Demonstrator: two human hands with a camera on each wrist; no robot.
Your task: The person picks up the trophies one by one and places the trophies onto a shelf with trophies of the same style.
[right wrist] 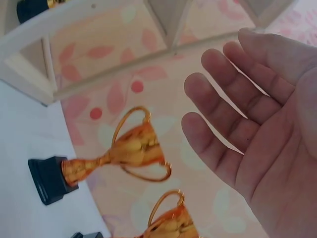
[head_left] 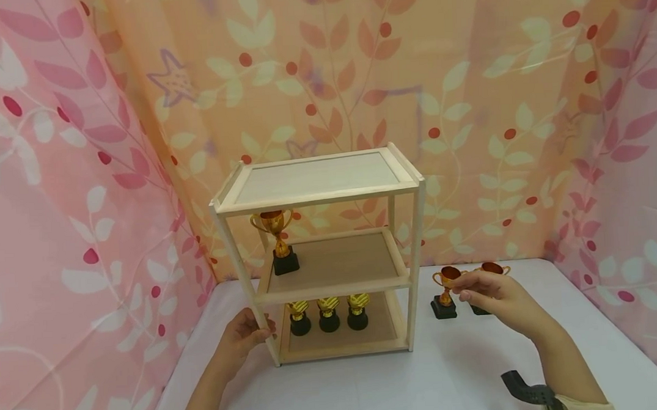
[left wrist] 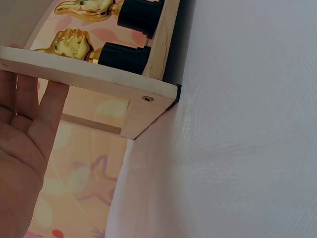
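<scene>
In my head view, the left hand (head_left: 241, 343) at seven o'clock grips a post of the wooden rack (head_left: 332, 291). My right hand (head_left: 500, 298), at four, is loosely spread, holding nothing, near two upright gold cups (head_left: 446, 296). Another cup (head_left: 281, 248) stands on the middle shelf (head_left: 336, 263) at eight.

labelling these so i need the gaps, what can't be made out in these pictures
Head: tops of the three gold trophies, hidden by the middle shelf's front rail.
Head: stem of the rightmost cup, behind the right grip.
Left wrist: fingertips of the left grip, behind the rack post.
Right wrist: part of the lower cup, cut off by the bottom edge.
</scene>
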